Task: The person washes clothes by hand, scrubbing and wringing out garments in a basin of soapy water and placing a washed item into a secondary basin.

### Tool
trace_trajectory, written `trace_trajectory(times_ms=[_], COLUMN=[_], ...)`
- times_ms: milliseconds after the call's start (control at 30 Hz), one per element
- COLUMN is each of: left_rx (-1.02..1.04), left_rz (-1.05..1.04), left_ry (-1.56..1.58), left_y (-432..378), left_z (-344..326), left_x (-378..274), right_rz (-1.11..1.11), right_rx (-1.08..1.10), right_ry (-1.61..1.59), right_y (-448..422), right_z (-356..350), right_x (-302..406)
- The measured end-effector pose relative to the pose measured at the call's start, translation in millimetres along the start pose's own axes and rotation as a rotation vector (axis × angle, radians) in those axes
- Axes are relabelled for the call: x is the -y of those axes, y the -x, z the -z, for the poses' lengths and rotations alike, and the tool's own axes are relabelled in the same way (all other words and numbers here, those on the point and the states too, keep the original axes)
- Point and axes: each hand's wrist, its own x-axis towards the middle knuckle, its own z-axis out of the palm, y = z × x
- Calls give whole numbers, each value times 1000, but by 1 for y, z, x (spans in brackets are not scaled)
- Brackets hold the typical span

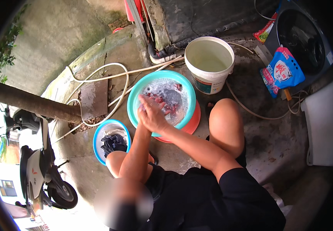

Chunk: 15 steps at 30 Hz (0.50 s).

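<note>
My right hand point(154, 116) lies against my left hand point(142, 112) at the near left side of a turquoise plastic basin point(132, 99). The hands overlap, and whether anything is held between them is hidden. Inside the basin is foamy water, with a red patterned cloth point(166, 106) partly under the suds just beyond my fingers. The basin rests on a red plastic tub or stool point(194, 122), mostly hidden beneath it.
A white bucket point(210, 73) of water stands at the basin's far right. At left, a blue-rimmed basin point(97, 150) holds dark clothes point(114, 144). A pale hose point(126, 73) loops over the ground. Detergent bags point(285, 70) lie right; a scooter point(36, 173) stands far left.
</note>
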Motion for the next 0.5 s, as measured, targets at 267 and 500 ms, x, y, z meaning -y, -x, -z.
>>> trace_trajectory(times_ms=[267,500], left_rx=[-243,-186], left_rz=[-212,108], left_ry=[-249,-184], left_y=[-22,-17], left_z=[16,-33], left_x=[-7,34], right_rz=[-441,-332], right_rx=[192,233], right_ry=[-428,-27], right_y=[12,-20], right_z=[-12,7], right_x=[-39,-94])
